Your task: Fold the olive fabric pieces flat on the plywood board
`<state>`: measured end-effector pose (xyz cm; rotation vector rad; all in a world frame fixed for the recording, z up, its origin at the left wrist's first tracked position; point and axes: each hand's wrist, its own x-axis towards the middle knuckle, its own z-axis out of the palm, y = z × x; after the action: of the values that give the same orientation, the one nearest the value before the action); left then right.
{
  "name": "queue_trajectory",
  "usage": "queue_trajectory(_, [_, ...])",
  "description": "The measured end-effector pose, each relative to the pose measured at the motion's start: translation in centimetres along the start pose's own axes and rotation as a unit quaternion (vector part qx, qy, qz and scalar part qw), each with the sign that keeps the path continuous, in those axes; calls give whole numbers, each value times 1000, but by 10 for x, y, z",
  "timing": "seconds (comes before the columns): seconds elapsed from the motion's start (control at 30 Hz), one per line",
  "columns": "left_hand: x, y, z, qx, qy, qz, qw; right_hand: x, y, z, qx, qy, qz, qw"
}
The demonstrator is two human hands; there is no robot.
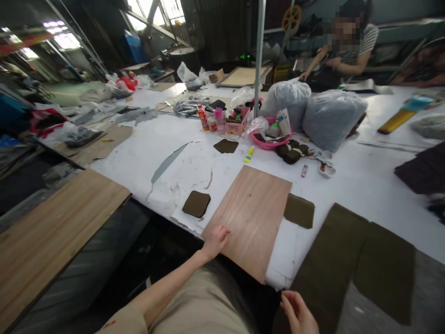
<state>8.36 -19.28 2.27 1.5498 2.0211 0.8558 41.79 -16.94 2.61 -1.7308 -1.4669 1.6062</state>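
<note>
My left hand [216,240] rests on the near left edge of a thin plywood board [252,208], its fingers loosely curled with nothing visible in them. At the table's front edge my right hand [299,314] has thumb and fingers pinched together, beside the long dark olive fabric piece [330,250]. What lies between those fingertips is too dark to make out. Another olive piece [385,269] adjoins the long one on the right. Small olive fabric patches lie left [196,204] and right [299,211] of the board, and a further patch [225,146] lies behind it.
A yellow tube [249,154], a pink basin [271,141] of oddments and olive bundles [292,151] sit beyond the board. Stuffed plastic bags [333,118] stand behind, near a metal post [259,55]. Across the table is another person [347,51]. A wooden plank [59,232] lies left.
</note>
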Motion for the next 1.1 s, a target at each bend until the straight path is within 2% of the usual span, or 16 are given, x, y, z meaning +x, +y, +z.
queue_trajectory(0.13, [14,-58,-56,50,72,-54,995,27,-43,60,-70,-21,-45,996])
queue_trajectory(0.23, [33,-103,-96,104,148,-114,977,60,-92,125,-92,-56,-92,990])
queue_trajectory(0.3, [43,-131,-118,125,174,-152,965,86,-127,174,-109,-95,-123,982])
queue_trajectory(0.37, [51,-153,-133,111,156,-192,963,111,-160,223,-148,-121,-146,971])
queue_trajectory(0.43, [56,-167,-142,86,116,-220,965,134,-187,268,-204,-123,-142,961])
queue_trajectory(0.5, [59,-173,-145,85,83,-226,967,151,-207,305,-229,-108,-128,959])
queue_trajectory(0.57, [62,-175,-146,102,63,-224,967,161,-219,332,-267,-72,-106,955])
queue_trajectory(0.7, [66,-176,-146,108,41,-239,964,167,-228,358,-327,-20,-36,944])
queue_trajectory(0.83, [66,-180,-148,95,39,-236,966,170,-229,362,-287,-60,10,956])
queue_trajectory(0.97, [64,-182,-148,81,46,-229,969,172,-221,362,-229,-96,8,969])
queue_trajectory(1.1, [61,-185,-146,63,70,-221,971,166,-208,366,-120,-119,-4,986])
